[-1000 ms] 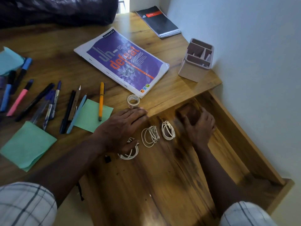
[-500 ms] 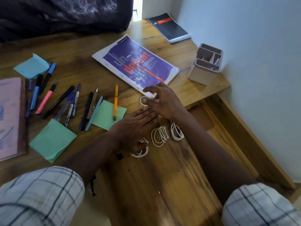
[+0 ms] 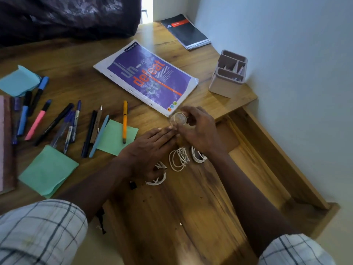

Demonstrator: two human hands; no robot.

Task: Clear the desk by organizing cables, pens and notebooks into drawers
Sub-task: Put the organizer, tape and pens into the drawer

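Note:
My right hand [image 3: 198, 129] grips a small clear tape roll [image 3: 178, 118] lifted just off the desk's front edge, near the purple notebook [image 3: 147, 79]. My left hand [image 3: 149, 148] lies flat with fingers together on the desk edge, partly over one coiled white cable [image 3: 157, 178]. Two more white cable coils [image 3: 179, 158] [image 3: 197, 156] lie in the open wooden drawer [image 3: 267, 161] below my hands. Several pens and markers [image 3: 76, 123] lie in a row to the left, among them an orange pen [image 3: 125, 121] on a green sticky pad [image 3: 116, 136].
A black spiral notebook [image 3: 185, 31] lies at the back by the wall, next to a beige pen holder [image 3: 228, 73]. Green [image 3: 47, 172] and blue [image 3: 18, 81] sticky pads and a pink book [image 3: 4, 142] lie on the left. Dark cloth [image 3: 66, 16] covers the far desk.
My right hand left the drawer's far part, reached up to the desk edge and picked up the tape roll. My left hand stayed on the edge over the cable.

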